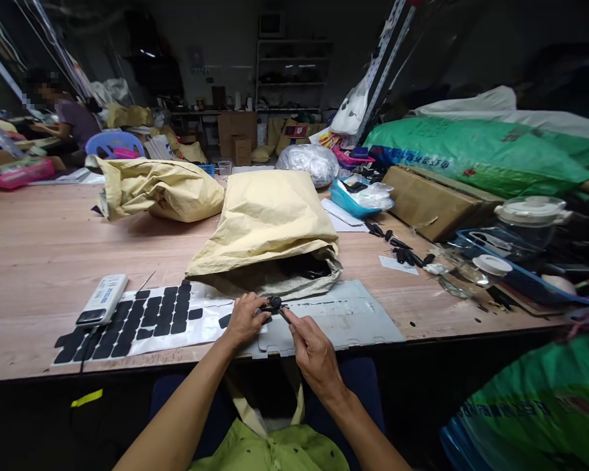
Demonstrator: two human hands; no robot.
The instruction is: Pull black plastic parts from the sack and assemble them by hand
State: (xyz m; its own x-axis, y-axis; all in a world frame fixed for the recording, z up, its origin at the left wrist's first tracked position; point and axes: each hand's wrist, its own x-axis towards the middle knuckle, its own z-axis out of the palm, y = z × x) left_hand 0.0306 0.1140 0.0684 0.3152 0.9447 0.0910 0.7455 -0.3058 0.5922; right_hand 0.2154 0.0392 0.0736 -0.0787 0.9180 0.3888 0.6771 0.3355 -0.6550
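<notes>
My left hand (248, 317) is closed around a small black part (275, 302) with a round knob-like end, just in front of the open mouth of a tan woven sack (275, 209). My right hand (317, 356) pinches a thin dark piece (285, 315) that meets the black part; its exact kind cannot be made out. Under both hands lies a grey flat board (343, 320). Dark items show inside the sack's mouth. To the left, a sheet of black rounded stickers (164, 311) lies near a white handheld device (103, 297) with a dark end and a cable.
A second tan sack (164, 190) lies behind on the left. Rightward are a cardboard box (436, 199), scattered black pieces (405, 255), a blue tray (525, 275) and large green bags (481, 154). A person (66, 118) sits at the far left. The table's front edge runs below my wrists.
</notes>
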